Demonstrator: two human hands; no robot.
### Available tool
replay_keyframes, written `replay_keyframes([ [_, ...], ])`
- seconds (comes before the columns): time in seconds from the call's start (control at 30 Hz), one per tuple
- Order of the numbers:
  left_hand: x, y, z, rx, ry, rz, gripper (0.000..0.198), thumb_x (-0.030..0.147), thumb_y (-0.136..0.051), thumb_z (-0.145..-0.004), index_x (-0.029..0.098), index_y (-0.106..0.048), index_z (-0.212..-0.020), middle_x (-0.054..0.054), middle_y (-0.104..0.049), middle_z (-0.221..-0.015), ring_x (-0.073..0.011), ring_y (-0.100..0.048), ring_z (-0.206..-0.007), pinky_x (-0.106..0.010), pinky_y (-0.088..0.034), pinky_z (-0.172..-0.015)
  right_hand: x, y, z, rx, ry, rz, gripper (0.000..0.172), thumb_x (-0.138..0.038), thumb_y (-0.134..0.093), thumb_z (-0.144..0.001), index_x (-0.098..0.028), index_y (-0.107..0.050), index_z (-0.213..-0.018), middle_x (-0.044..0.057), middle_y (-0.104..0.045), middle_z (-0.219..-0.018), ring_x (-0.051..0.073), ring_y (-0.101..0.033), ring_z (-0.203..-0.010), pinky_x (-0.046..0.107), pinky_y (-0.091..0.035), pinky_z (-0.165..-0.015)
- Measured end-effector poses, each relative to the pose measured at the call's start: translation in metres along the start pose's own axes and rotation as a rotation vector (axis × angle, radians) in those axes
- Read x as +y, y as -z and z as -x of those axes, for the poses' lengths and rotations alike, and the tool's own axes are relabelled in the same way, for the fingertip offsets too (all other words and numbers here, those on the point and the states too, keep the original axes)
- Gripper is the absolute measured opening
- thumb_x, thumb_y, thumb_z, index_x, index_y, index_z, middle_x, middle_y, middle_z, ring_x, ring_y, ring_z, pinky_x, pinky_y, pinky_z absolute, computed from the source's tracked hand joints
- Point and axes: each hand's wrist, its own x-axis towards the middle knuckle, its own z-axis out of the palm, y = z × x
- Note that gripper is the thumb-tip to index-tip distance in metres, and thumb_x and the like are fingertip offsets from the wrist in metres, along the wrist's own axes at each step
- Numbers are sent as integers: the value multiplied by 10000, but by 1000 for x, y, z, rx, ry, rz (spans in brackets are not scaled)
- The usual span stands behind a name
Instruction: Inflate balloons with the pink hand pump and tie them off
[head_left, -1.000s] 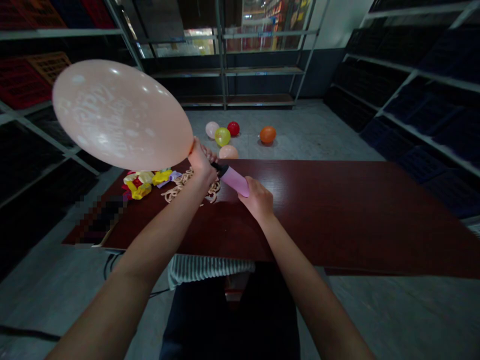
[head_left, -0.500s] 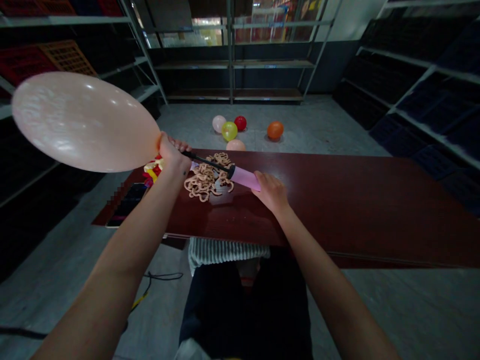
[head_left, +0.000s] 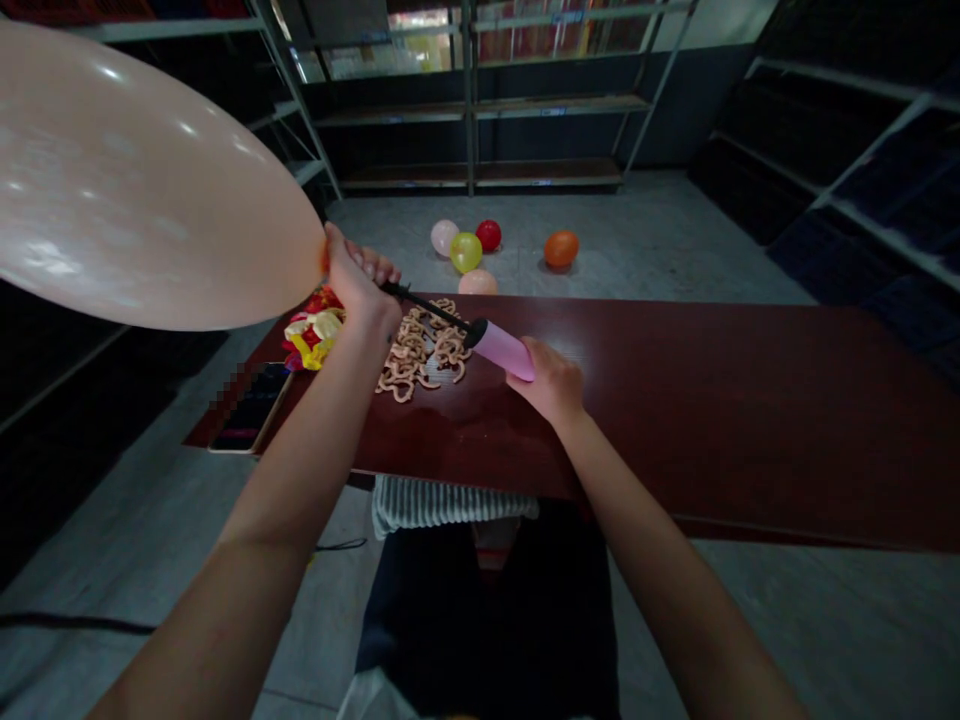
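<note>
A large inflated peach balloon (head_left: 135, 180) fills the upper left and runs past the frame's edge. My left hand (head_left: 361, 282) is closed around its neck, and the black hose (head_left: 424, 305) of a pink hand pump (head_left: 501, 350) leads into that grip. My right hand (head_left: 549, 380) holds the pump's lower end, above the dark red table (head_left: 712, 420). A heap of uninflated peach balloons (head_left: 416, 355) lies on the table between my hands, partly below the hose.
Yellow and red uninflated balloons (head_left: 313, 335) and a phone (head_left: 251, 408) lie at the table's left end. Several inflated balloons (head_left: 465, 250) rest on the floor beyond the table. Metal shelving (head_left: 472, 110) stands ahead and at both sides.
The peach balloon has grown larger and now runs past the left edge. My hands and the pump sit slightly further right in the view, which has tilted down less.
</note>
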Motion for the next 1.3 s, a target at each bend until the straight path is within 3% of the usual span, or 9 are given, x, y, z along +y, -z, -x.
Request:
replay_keyframes([
  [0.27,-87,-19,37,-134,24,-104,528,458,-472,-1046,218,-232,-642,70,-155,-522,-80,-187,-367,-252,-182,-422,2,0,-1,22,-111,-57,482,-308,-702,-811,-172,-588,-1259,106,-750,-1048,271,-720,-928,364,-542,-766],
  [0.4,-102,-20,49,-166,-12,-99,515,434,-477,-1048,222,-256,-635,69,-172,-501,-83,-191,-369,-259,-183,-407,3,0,1,45,-130,-70,469,-326,-709,-807,-179,-590,-1235,96,-752,-1031,271,-723,-910,360,-538,-750],
  [0.7,-71,-5,43,-10,65,-76,510,390,-451,-1063,216,-237,-634,76,-203,-446,-86,-199,-355,-262,-201,-396,-3,-4,1,25,-9,-16,415,-350,-689,-850,-195,-600,-1224,83,-748,-1044,236,-708,-889,322,-504,-740],
  [0.93,-39,19,19,91,76,-28,496,336,-434,-1051,215,-228,-616,65,-212,-438,-91,-229,-351,-264,-230,-405,-7,-2,4,-16,85,66,405,-370,-664,-883,-172,-605,-1231,83,-747,-994,221,-693,-853,307,-479,-736],
  [1.13,3,43,-3,128,101,15,504,367,-422,-1060,204,-229,-623,71,-205,-439,-78,-220,-333,-243,-229,-394,-11,0,5,-30,170,108,351,-367,-604,-928,-157,-626,-1208,84,-744,-952,212,-684,-824,303,-476,-719],
  [1.3,43,45,-11,154,45,28,507,389,-404,-1074,199,-228,-638,75,-208,-438,-69,-211,-335,-224,-222,-388,-15,1,2,-72,172,71,334,-366,-618,-916,-158,-634,-1177,94,-752,-983,214,-692,-835,315,-502,-735],
])
